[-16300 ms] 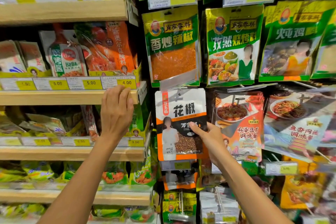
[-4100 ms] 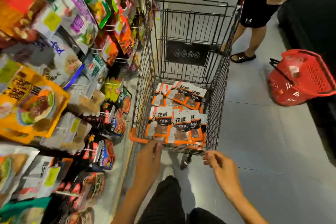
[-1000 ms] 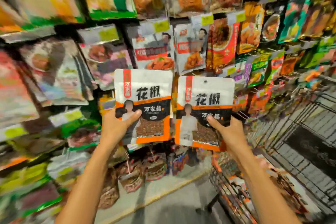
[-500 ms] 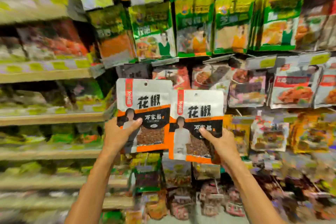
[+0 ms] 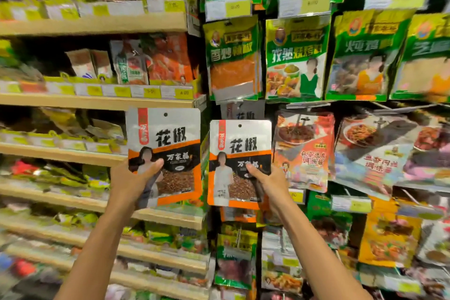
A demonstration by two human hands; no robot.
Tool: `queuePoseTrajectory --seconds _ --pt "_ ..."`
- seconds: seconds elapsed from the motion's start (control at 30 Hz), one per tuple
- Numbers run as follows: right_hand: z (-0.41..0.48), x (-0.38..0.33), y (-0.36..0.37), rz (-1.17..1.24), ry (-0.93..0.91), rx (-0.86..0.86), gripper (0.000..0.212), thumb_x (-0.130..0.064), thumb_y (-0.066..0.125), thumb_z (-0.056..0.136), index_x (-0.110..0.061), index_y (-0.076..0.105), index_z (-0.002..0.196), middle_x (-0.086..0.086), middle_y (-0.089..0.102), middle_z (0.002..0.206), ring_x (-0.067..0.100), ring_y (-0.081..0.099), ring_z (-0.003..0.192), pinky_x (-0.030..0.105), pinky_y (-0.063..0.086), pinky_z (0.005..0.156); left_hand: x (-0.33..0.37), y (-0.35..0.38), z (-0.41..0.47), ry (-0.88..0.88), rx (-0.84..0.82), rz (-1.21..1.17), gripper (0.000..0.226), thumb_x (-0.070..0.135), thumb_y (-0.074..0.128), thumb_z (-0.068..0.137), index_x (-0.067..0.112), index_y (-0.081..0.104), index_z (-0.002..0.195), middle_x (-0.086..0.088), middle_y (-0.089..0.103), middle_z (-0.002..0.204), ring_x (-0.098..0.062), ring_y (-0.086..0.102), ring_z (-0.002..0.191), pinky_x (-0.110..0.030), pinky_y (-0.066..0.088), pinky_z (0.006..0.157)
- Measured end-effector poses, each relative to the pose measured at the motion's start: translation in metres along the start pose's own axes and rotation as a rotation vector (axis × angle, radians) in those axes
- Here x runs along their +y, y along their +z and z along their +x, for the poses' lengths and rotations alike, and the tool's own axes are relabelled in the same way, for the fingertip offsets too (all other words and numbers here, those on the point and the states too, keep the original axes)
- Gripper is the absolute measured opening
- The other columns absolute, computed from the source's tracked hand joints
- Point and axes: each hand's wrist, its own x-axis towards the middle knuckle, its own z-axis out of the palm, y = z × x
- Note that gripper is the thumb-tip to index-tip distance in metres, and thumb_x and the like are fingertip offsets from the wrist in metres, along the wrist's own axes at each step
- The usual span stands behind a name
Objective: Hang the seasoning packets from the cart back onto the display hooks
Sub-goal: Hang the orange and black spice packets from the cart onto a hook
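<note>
I hold two white, orange and black seasoning packets upright in front of the display. My left hand (image 5: 132,181) grips the left packet (image 5: 168,139) at its lower left corner, thumb across the front. My right hand (image 5: 266,184) grips the right packet (image 5: 241,146) at its lower right corner. Each packet has a small hang hole at its top edge. Just above and behind the right packet, another packet of the same kind (image 5: 243,111) hangs on the display, mostly hidden. The cart is out of view.
Wooden shelves (image 5: 97,102) with yellow price tags fill the left side. Green seasoning bags (image 5: 295,58) hang in a row above, red and orange sauce packets (image 5: 304,151) to the right. More packets hang below, down toward the floor.
Both packets have risen slightly and moved apart, so they no longer overlap. The view has swung a little to the right and closer to the hanging display.
</note>
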Motion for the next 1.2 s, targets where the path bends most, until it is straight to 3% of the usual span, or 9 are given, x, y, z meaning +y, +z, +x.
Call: queuePoseTrajectory --seconds 0.13,0.23,0.37,0.47,0.57,0.7,0.87,1.03,1.2 --pt "0.035 0.000 0.009 0.014 -0.033 -0.007 0.006 -0.022 0.068 0.087 -0.021 0.067 0.081 -0.009 0.071 0.079 0.001 0.066 0.072 0.010 0.047 0.056 -0.002 0.017 0.025 0.050 0.015 -0.021 0.024 0.035 0.080 0.070 0.030 0.056 0.075 0.007 0.062 0.079 -0.015 0.058 0.065 -0.027 0.051 0.052" --pt "0.056 0.000 0.011 0.039 -0.041 0.013 0.009 -0.023 0.068 0.087 -0.022 0.066 0.079 -0.012 0.070 0.069 -0.002 0.064 0.063 0.013 0.047 0.057 -0.003 0.031 0.043 0.067 0.030 -0.018 0.028 0.031 0.079 0.073 0.018 0.055 0.075 0.007 0.054 0.071 -0.007 0.047 0.055 -0.012 0.039 0.035" --pt "0.077 0.000 0.008 0.048 -0.048 0.008 0.013 -0.022 0.067 0.088 -0.013 0.069 0.096 -0.002 0.073 0.089 0.008 0.067 0.083 0.014 0.047 0.063 -0.008 0.044 0.058 0.077 -0.004 -0.014 0.035 0.036 0.078 0.071 0.012 0.057 0.085 -0.001 0.058 0.086 -0.016 0.055 0.075 -0.036 0.047 0.064" --pt "0.086 0.001 0.008 0.044 -0.039 0.005 0.008 -0.023 0.067 0.088 -0.015 0.068 0.089 -0.002 0.072 0.086 0.007 0.067 0.080 0.008 0.045 0.057 -0.010 0.053 0.063 0.072 -0.046 -0.008 0.033 0.037 0.078 0.070 0.014 0.057 0.079 -0.002 0.059 0.085 -0.023 0.056 0.087 -0.050 0.047 0.079" --pt "0.089 0.004 0.013 0.042 -0.030 0.004 0.008 -0.023 0.066 0.088 -0.016 0.068 0.091 -0.001 0.073 0.092 0.006 0.068 0.084 0.012 0.048 0.062 -0.010 0.057 0.065 0.074 -0.068 -0.020 0.028 0.036 0.078 0.071 0.018 0.057 0.077 0.007 0.057 0.080 -0.019 0.054 0.083 -0.048 0.045 0.076" --pt "0.090 0.007 0.017 0.066 -0.028 0.029 0.006 -0.020 0.065 0.089 -0.023 0.067 0.093 -0.004 0.072 0.097 0.008 0.067 0.091 0.021 0.050 0.075 -0.010 0.058 0.068 0.107 -0.134 -0.081 0.034 0.035 0.078 0.070 0.007 0.063 0.083 -0.004 0.066 0.080 -0.020 0.063 0.078 -0.034 0.048 0.065" --pt "0.102 0.006 0.024 0.057 -0.001 0.093 0.009 -0.020 0.065 0.089 -0.018 0.067 0.098 -0.002 0.071 0.097 0.008 0.065 0.090 0.015 0.049 0.068 -0.010 0.057 0.075 0.103 -0.177 -0.096 0.030 0.033 0.079 0.069 0.009 0.066 0.080 -0.004 0.069 0.076 -0.018 0.065 0.071 -0.029 0.049 0.062" --pt "0.110 0.010 0.029 -0.030 0.061 0.104 0.032 -0.025 0.055 0.096 -0.004 0.060 0.119 0.009 0.064 0.120 0.021 0.059 0.112 0.028 0.045 0.092 -0.014 0.055 0.077 0.108 -0.224 -0.082 0.047 0.037 0.079 0.068 -0.003 0.065 0.087 -0.014 0.069 0.081 -0.026 0.066 0.075 -0.042 0.052 0.069" --pt "0.075 0.020 0.027 -0.235 -0.093 0.352 0.034 -0.029 0.055 0.095 -0.012 0.047 0.123 0.005 0.054 0.123 0.017 0.052 0.113 0.029 0.044 0.093 -0.017 0.062 0.069 0.110 -0.307 -0.081 0.044 0.047 0.075 0.062 0.007 0.061 0.071 0.002 0.064 0.058 -0.011 0.062 0.058 -0.027 0.047 0.059"
